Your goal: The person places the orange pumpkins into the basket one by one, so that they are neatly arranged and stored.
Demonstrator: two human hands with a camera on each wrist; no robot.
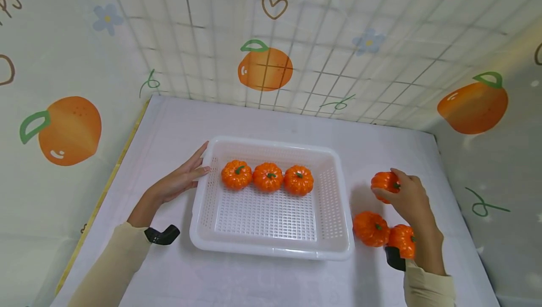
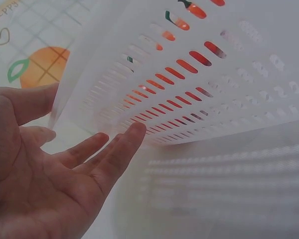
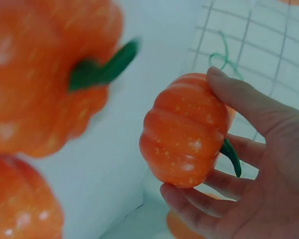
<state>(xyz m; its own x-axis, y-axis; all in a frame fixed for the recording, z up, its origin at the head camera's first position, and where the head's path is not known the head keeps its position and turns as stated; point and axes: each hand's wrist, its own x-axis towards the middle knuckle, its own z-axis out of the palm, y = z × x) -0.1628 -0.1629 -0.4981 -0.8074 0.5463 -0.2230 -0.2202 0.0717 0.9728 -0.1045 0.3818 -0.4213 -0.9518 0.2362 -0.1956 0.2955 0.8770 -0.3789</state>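
Note:
My right hand (image 1: 410, 199) grips a small orange toy pumpkin (image 3: 187, 132) with a green stem, thumb on one side and fingers on the other. Two more pumpkins lie by that forearm: one (image 1: 371, 228) close to the basket's right side, the other (image 1: 402, 241) partly covered by the wrist strap and sleeve. Three pumpkins (image 1: 267, 177) sit in a row along the far side inside a white perforated plastic basket (image 1: 271, 252). At the basket's left rim, my left hand (image 1: 179, 181) touches it with loosely extended fingers (image 2: 122, 154) along the slotted outer wall.
The basket stands on a table under a white cloth (image 1: 262, 283). A printed curtain (image 1: 211, 62) with oranges and flowers hangs behind and at both sides, with a wire grid showing through at the back. Yellow edging (image 1: 106, 187) runs along the table's left edge.

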